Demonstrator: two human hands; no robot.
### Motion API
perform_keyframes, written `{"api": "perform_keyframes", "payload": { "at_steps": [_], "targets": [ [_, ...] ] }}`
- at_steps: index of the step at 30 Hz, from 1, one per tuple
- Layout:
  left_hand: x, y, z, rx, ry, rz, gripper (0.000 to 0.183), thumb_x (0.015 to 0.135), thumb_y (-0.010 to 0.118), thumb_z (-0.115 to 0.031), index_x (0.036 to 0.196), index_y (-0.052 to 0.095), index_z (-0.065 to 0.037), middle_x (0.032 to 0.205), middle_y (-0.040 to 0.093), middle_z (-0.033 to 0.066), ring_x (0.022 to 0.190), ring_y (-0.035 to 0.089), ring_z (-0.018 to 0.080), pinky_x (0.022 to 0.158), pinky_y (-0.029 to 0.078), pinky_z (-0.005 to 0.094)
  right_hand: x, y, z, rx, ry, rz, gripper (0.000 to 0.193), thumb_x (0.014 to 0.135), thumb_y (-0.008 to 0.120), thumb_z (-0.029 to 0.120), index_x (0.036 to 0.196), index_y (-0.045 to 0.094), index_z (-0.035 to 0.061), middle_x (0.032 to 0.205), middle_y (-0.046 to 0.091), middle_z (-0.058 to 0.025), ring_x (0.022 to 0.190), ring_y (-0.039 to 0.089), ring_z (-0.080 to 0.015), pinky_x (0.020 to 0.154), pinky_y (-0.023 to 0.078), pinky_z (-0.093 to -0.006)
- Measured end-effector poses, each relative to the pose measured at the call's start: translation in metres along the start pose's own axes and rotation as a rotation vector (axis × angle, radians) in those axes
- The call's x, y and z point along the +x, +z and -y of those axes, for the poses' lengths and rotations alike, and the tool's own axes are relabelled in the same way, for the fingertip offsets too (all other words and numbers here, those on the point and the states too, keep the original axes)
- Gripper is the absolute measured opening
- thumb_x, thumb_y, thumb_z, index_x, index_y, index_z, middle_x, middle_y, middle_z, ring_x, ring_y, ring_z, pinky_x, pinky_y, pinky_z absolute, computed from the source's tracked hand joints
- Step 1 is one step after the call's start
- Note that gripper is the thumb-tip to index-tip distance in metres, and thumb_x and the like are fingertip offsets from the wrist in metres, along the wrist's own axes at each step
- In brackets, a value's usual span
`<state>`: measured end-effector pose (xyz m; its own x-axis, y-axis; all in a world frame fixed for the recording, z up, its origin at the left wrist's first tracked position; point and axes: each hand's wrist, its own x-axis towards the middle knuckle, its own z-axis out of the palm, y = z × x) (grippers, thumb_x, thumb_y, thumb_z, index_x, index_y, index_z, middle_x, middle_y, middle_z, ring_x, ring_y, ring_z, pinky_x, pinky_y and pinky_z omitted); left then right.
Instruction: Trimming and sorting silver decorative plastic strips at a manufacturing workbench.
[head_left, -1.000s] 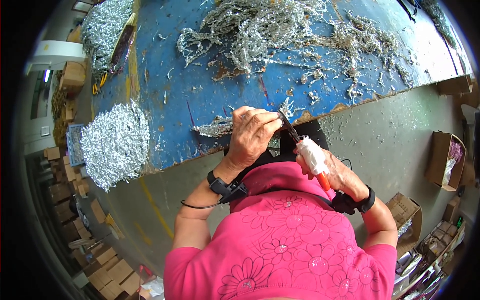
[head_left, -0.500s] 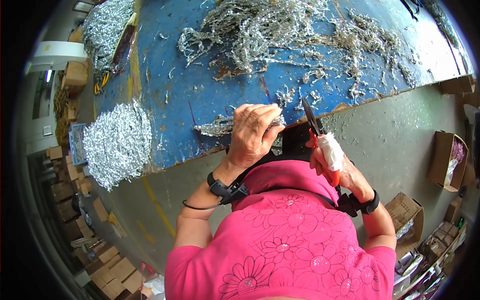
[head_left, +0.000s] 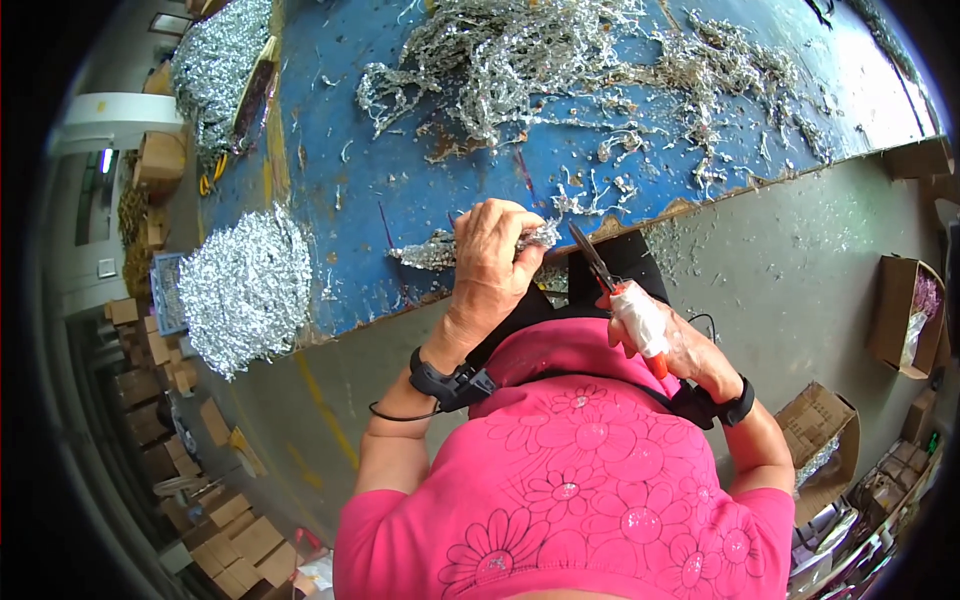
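My left hand (head_left: 490, 258) is closed around a small bundle of silver tinsel (head_left: 427, 251) at the near edge of the blue table. The bundle's cut-looking end (head_left: 543, 235) sticks out past my thumb, and its middle is hidden under my fingers. In my right hand (head_left: 672, 345) is a pair of scissors (head_left: 592, 252) with red handles wrapped in white material. Their dark blades point up and left, a short way right of the bundle's end and apart from it. The blades look nearly closed. Loose silver snippets (head_left: 590, 200) lie just beyond the blades.
A large tangled heap of silver strands (head_left: 500, 70) covers the far middle of the blue table (head_left: 350, 290). Duller scraps (head_left: 735, 75) spread to its right. A round silver tinsel pile (head_left: 245, 290) overhangs the left edge. Cardboard boxes (head_left: 905, 315) stand on the floor.
My right hand has brought the scissors left and slightly down, toward the bundle's end. My left hand has shifted slightly left, and more of that end now shows.
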<state>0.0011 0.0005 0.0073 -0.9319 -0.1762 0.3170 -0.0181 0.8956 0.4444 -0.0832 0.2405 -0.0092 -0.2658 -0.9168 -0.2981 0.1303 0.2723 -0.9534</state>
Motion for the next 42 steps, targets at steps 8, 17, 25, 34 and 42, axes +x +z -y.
{"api": "perform_keyframes", "payload": {
  "at_steps": [8, 17, 25, 34, 42],
  "targets": [
    [0.001, -0.007, 0.0, -0.253, -0.032, -0.011, 0.023, 0.078, 0.068, -0.005, 0.098, 0.058, -0.008, 0.097, 0.057, 0.0057, 0.093, 0.055, 0.0243, 0.086, 0.038, 0.0374, 0.017, 0.008, -0.003, -0.097, 0.009, 0.002, 0.042, 0.091, 0.063, 0.034, 0.111, 0.04, 0.0051, 0.102, 0.059, -0.0173, 0.098, 0.061, -0.0401, 0.078, 0.05, -0.0443],
    [-0.001, -0.009, -0.001, -0.273, -0.073, -0.027, 0.016, 0.085, 0.067, -0.009, 0.098, 0.06, -0.004, 0.097, 0.06, 0.0081, 0.09, 0.056, 0.0239, 0.083, 0.044, 0.0335, 0.022, 0.007, -0.01, 0.015, -0.025, 0.046, 0.036, 0.091, 0.062, 0.026, 0.113, 0.047, 0.0018, 0.106, 0.052, -0.0172, 0.097, 0.061, -0.04, 0.077, 0.048, -0.0437],
    [-0.003, -0.003, 0.002, -0.213, -0.024, -0.023, 0.02, 0.081, 0.068, -0.007, 0.1, 0.059, -0.007, 0.096, 0.061, 0.0061, 0.091, 0.057, 0.0247, 0.086, 0.04, 0.0364, 0.023, 0.012, 0.0, 0.136, -0.024, -0.036, 0.028, 0.088, 0.066, 0.019, 0.104, 0.051, 0.002, 0.095, 0.06, -0.0147, 0.091, 0.064, -0.0375, 0.076, 0.049, -0.0397],
    [-0.001, -0.008, -0.003, -0.136, -0.039, -0.035, 0.043, 0.077, 0.072, -0.006, 0.117, 0.057, -0.008, 0.102, 0.063, 0.0064, 0.097, 0.057, 0.025, 0.089, 0.04, 0.038, 0.018, 0.003, 0.008, 0.717, 0.16, -0.193, 0.02, 0.094, 0.055, 0.016, 0.112, 0.054, 0.005, 0.08, 0.057, -0.0025, 0.062, 0.056, -0.0081, 0.051, 0.042, -0.0222],
    [-0.016, -0.074, 0.033, -0.106, -0.201, -0.157, 0.05, 0.078, 0.074, -0.01, 0.125, 0.058, -0.012, 0.129, 0.056, 0.0081, 0.118, 0.053, 0.026, 0.101, 0.038, 0.037, 0.007, -0.019, 0.016, 0.34, 0.203, -0.43, 0.035, 0.096, 0.049, 0.026, 0.124, 0.051, 0.0049, 0.075, 0.056, 0.0008, 0.059, 0.051, -0.0072, 0.052, 0.041, -0.0216]
  ]
}}
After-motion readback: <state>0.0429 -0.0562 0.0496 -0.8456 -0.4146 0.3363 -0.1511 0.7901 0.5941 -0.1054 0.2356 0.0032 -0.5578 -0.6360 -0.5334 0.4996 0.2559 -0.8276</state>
